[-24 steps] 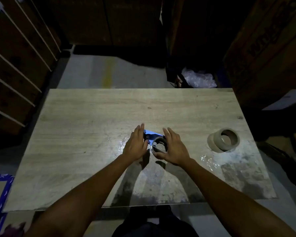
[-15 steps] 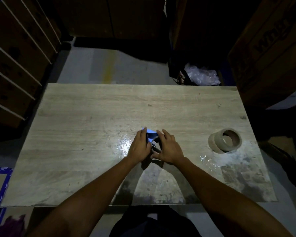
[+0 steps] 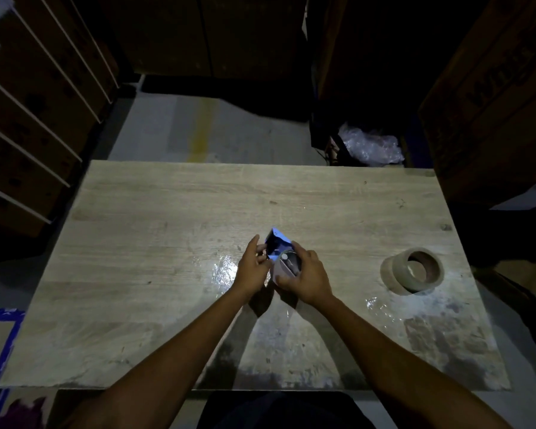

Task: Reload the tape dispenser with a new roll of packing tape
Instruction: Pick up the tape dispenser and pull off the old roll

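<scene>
A blue tape dispenser (image 3: 276, 244) is tipped up over the middle of the wooden table (image 3: 167, 212), held between both hands. My left hand (image 3: 252, 267) grips its left side with fingers curled. Around the near end, where a round grey hub (image 3: 288, 261) shows, my right hand (image 3: 304, 278) is wrapped. A new roll of brown packing tape (image 3: 415, 274) lies flat on the table to the right, apart from both hands.
Crumpled clear film (image 3: 225, 269) shines on the table left of the hands, and more film (image 3: 381, 305) lies near the tape roll. Cardboard boxes (image 3: 492, 103) stand at the right, shelving (image 3: 28, 119) at the left, a plastic bag (image 3: 372, 145) beyond the table.
The dispenser has been lifted and tilted up between my hands, so its blue body and hub show more. The tape roll has not moved.
</scene>
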`<action>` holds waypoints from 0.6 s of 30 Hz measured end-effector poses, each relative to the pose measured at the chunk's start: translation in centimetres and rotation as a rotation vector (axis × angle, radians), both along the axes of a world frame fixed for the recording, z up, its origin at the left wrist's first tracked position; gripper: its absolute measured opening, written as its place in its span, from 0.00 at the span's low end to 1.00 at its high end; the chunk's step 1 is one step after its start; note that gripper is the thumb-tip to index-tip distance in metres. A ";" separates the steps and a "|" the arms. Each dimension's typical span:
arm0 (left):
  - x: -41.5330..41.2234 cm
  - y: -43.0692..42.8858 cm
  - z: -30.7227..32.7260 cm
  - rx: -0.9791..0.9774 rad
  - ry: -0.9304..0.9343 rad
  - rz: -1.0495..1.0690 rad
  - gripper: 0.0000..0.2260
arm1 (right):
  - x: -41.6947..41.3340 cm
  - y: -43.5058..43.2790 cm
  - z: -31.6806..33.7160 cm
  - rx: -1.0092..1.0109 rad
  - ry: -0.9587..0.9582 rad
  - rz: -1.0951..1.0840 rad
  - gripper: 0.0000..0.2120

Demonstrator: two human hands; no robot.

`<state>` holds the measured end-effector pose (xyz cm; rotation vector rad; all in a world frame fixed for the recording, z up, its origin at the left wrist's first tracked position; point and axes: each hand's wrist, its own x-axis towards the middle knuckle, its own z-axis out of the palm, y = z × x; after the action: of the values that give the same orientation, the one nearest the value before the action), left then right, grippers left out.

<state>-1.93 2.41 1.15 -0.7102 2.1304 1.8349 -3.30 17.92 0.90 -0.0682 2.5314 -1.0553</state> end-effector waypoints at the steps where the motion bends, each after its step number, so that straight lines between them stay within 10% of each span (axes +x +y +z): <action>1: 0.1 0.1 0.7 0.055 0.006 0.058 0.28 | -0.1 0.1 0.4 -0.061 -0.009 -0.025 0.45; 11: 0.8 1.7 8.0 0.277 0.140 0.305 0.18 | 0.5 -0.2 6.6 -0.649 -0.099 -0.292 0.28; 18: 2.8 2.8 11.8 -0.021 0.481 0.264 0.20 | 1.8 -1.5 11.0 -1.081 -0.328 -0.460 0.28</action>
<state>0.83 5.22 12.93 -0.6266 2.4417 2.3197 -1.49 16.40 11.92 0.3711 1.4613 -2.2680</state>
